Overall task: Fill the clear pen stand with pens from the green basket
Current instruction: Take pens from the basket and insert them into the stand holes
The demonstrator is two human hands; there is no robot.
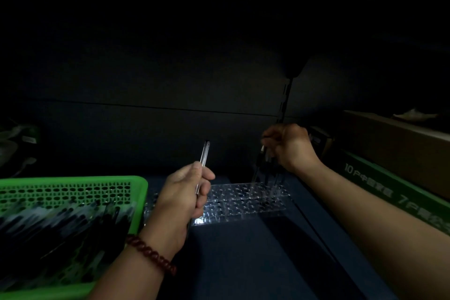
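The clear pen stand (246, 200) lies on a dark surface in the middle, a flat block with many holes. Several dark pens (267, 170) stand upright in its far right corner. My right hand (291, 147) is above them, fingers curled round the top of one pen. My left hand (183, 198) grips a clear pen (202, 161) with a dark cap, tilted upward, over the stand's left end. The green basket (73, 186) sits at the lower left, holding several dark and clear pens (60, 224).
A brown cardboard box (399, 143) rests on a green printed box (389, 192) at the right. A slotted metal upright (285, 102) rises behind the stand. Dim packaged items (14, 143) lie at the far left. The scene is very dark.
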